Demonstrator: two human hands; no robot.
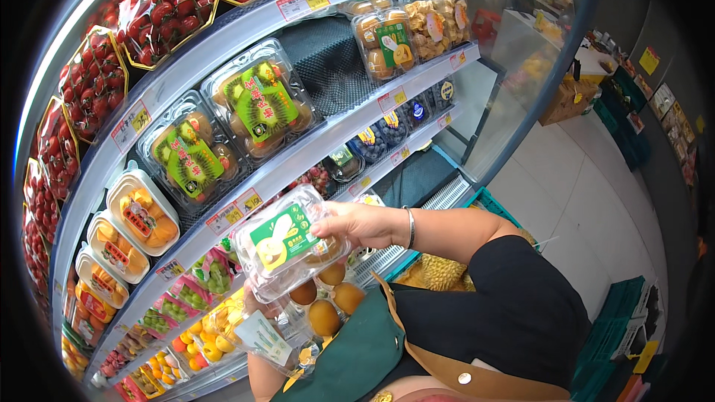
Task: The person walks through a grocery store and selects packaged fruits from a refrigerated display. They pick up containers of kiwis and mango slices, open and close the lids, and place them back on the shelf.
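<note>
My right hand [357,224], with a bracelet at the wrist, grips the right end of a clear plastic clamshell box [251,268] with a green and white label. Brown fruit shows inside at its right side. My left hand [265,304] is partly hidden behind clear plastic, its fingers at the lower left of this box. Just below lies a second clear plastic container [296,338] with several brown kiwifruit [324,318], close against my green apron [352,357]. How the left hand supports the two containers is partly hidden.
A refrigerated display shelf [335,123] fills the left and middle, with boxed kiwifruit [260,101], cherry tomatoes [167,17] and blueberries [371,142]. Durian [441,272] in a green crate lies beyond my right arm. Crates [609,312] stand at right on the tiled floor [564,178].
</note>
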